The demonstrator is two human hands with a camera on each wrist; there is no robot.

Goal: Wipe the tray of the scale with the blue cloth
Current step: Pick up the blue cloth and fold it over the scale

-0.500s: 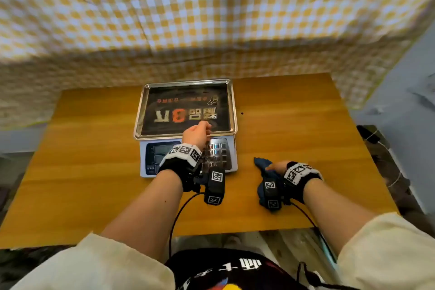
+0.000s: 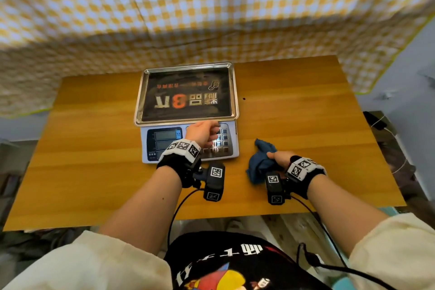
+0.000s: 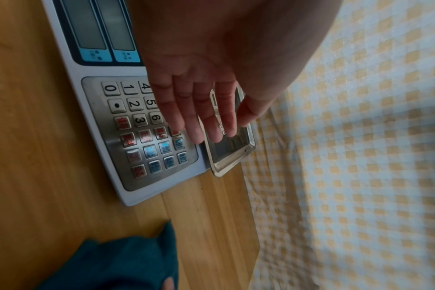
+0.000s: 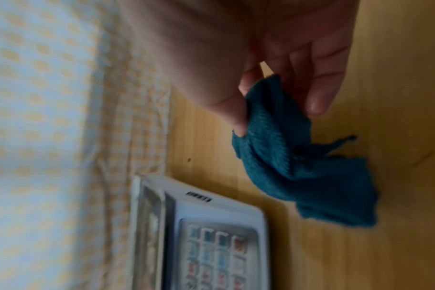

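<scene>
The scale (image 2: 188, 148) stands mid-table with its steel tray (image 2: 138, 101) on top; a dark printed sheet lies in the tray. My left hand (image 2: 202, 132) hovers over the keypad (image 3: 137, 137) by the tray's front rim (image 3: 234, 155). Its fingers (image 3: 194, 125) are straight and hold nothing. To the right of the scale, my right hand (image 2: 280, 158) pinches the crumpled blue cloth (image 2: 261, 160) between thumb and fingers (image 4: 318, 98). The cloth (image 4: 298, 166) hangs down and touches the table. A corner of the cloth (image 3: 117, 263) shows in the left wrist view.
The wooden table (image 2: 306, 125) has bare surface on both sides of the scale. A yellow checked curtain (image 2: 211, 19) hangs right behind the table's far edge. The table's near edge is at my waist.
My left hand has drawn back from the tray's front rim to over the keypad. My right hand still holds the cloth in about the same spot.
</scene>
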